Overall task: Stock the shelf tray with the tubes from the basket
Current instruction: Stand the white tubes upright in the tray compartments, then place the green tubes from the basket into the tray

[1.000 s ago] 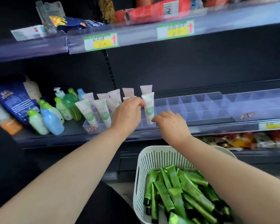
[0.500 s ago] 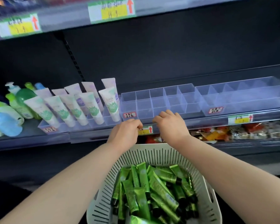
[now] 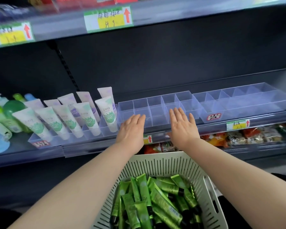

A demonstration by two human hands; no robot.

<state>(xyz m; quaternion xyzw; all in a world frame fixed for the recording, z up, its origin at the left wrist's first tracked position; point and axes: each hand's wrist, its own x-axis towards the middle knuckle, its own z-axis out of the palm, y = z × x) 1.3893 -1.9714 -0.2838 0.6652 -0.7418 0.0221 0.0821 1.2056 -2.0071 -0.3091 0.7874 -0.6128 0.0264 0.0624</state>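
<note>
A white slotted basket (image 3: 157, 164) sits low in the middle, full of several shiny green tubes (image 3: 155, 199). On the shelf straight ahead stands a clear divided tray (image 3: 157, 104) with nothing in its compartments. My left hand (image 3: 131, 129) and my right hand (image 3: 182, 126) are held flat, fingers straight, side by side at the tray's front wall. Both hands hold nothing.
Left of the clear tray, a second tray holds several white tubes (image 3: 106, 113) standing upright, with green and blue bottles (image 3: 0, 128) further left. Another clear tray (image 3: 241, 103) lies to the right. Snack packets (image 3: 248, 134) fill the shelf below. Price labels (image 3: 108, 18) hang on the shelf above.
Both hands have left the white tubes, dipped towards the shelf edge with fingers curled, then opened flat in front of the clear tray. The view has shifted to the right.
</note>
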